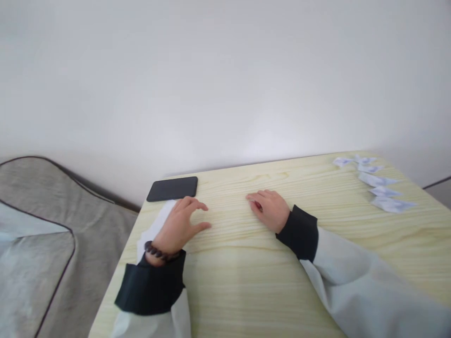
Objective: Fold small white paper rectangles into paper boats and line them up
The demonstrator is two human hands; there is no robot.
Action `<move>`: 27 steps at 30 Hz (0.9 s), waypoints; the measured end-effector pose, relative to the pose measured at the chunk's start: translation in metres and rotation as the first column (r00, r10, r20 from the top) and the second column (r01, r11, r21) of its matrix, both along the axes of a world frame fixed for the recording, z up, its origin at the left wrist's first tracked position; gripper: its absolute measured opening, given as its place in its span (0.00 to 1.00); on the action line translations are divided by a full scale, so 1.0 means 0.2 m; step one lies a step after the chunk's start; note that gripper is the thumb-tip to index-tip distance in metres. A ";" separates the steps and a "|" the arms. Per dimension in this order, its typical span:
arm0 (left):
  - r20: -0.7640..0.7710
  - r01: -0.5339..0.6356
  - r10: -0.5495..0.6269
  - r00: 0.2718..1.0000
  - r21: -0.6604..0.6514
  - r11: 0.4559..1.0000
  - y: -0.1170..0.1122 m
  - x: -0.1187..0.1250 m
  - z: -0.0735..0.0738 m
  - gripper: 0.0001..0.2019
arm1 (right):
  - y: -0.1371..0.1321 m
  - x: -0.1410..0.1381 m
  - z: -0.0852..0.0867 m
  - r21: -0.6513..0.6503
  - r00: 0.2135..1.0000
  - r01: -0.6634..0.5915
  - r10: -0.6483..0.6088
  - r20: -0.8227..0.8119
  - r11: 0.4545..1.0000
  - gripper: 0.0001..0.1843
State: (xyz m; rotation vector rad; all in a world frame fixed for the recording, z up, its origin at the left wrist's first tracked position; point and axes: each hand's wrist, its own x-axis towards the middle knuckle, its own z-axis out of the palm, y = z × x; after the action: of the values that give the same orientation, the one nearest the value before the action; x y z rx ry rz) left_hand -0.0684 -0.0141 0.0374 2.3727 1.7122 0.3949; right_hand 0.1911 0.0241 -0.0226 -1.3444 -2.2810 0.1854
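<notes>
My left hand (183, 224) rests on a white sheet of paper (157, 226) near the left edge of the pale wooden table (246, 277), fingers apart and curved, thumb stretched out to the right. A dark bead bracelet (158, 252) circles that wrist. My right hand (269, 209) lies palm down on the bare wood a little to the right, fingers loosely together and pointing left. Something small and red (258, 205) shows under its fingers; I cannot make out what it is. Both sleeves are white with black cuffs.
A black phone (173, 188) lies flat at the table's far left corner, just beyond my left hand. Several folded white paper shapes (382, 188) sit in a row at the far right. A grey cushioned seat (38, 244) stands left of the table. A plain wall is behind.
</notes>
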 end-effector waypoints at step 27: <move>0.384 -0.298 0.400 0.832 -0.301 0.906 -0.03 -0.31 -0.03 0.27 | -0.01 0.04 -0.01 0.002 0.996 -0.061 0.061 -0.067 0.998 0.13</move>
State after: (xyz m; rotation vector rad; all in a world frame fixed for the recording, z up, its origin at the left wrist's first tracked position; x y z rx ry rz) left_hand -0.1296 -0.0199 0.0309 1.6395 1.8429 0.6864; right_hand 0.1999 0.0227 -0.0243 -1.2507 -2.2678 0.2473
